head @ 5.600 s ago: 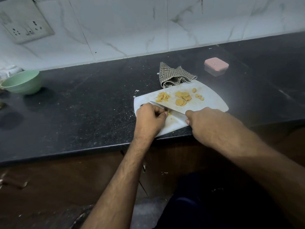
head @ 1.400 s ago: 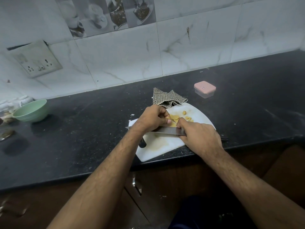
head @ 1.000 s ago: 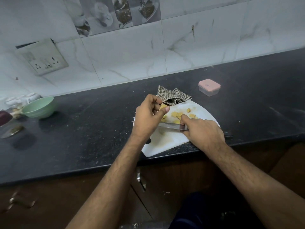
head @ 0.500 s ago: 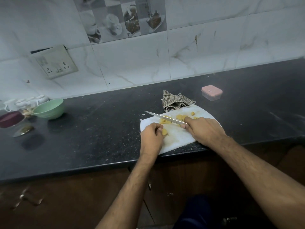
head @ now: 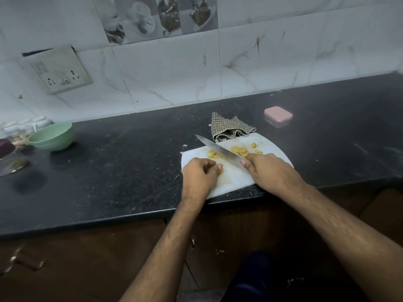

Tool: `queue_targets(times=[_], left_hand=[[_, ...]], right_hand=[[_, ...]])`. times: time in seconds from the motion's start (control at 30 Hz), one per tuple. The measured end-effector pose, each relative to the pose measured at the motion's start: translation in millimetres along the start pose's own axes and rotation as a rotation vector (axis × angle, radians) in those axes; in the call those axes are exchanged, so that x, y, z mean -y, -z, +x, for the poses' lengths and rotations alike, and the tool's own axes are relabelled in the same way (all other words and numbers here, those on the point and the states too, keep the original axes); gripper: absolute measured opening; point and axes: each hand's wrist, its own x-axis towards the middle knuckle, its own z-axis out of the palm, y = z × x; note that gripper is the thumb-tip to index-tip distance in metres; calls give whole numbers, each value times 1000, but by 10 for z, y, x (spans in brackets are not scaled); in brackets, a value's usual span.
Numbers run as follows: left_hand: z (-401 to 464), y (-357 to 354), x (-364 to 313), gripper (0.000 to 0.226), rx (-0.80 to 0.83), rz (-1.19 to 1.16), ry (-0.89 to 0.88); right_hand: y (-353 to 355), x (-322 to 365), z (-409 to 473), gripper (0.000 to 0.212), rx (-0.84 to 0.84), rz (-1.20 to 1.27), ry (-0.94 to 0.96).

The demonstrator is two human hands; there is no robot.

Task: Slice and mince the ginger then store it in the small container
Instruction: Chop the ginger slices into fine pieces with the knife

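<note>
A white cutting board (head: 275,150) lies at the counter's front edge. Yellow ginger slices (head: 238,149) sit near its far side, with cut strips (head: 212,154) further left. My left hand (head: 199,173) rests on the board's left part, its curled fingers pinching a small ginger piece (head: 219,170). My right hand (head: 269,171) grips the handle of a knife (head: 219,149); the blade points up and to the left, above the board, over the strips. The small container (head: 278,116), clear with a pink lid on it, stands on the counter beyond the board to the right.
A checked cloth (head: 229,129) lies crumpled at the board's far edge. A green bowl (head: 51,136) stands at far left beside small jars and a dark lid. The black counter (head: 122,162) ends at a front edge above brown cabinets. A wall socket (head: 61,70) is upper left.
My left hand took a ginger piece from the far pile and brought it down to the board's near left. The knife swung from lying flat to pointing up-left over the strips.
</note>
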Motion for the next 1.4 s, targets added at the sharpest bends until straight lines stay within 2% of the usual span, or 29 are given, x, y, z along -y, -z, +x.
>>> queue_targets(times=[0.13, 0.3, 0.47, 0.63, 1.2, 1.4], left_hand=[[-14, 4, 50, 31, 57, 102, -89], [-34, -8, 37, 35, 5, 18, -40], [-31, -3, 23, 29, 24, 6, 18], [-1, 11, 12, 8, 51, 46, 32], [180, -35, -72, 3, 181, 210, 65], [231, -25, -130, 9, 189, 203, 101]], right_hand=[[12, 44, -57, 29, 10, -65, 16], [68, 191, -142, 30, 34, -216, 53], [79, 245, -178, 32, 69, -282, 54], [54, 274, -197, 28, 115, -267, 64], [156, 356, -77, 21, 265, -277, 41], [123, 305, -97, 16, 216, -292, 37]])
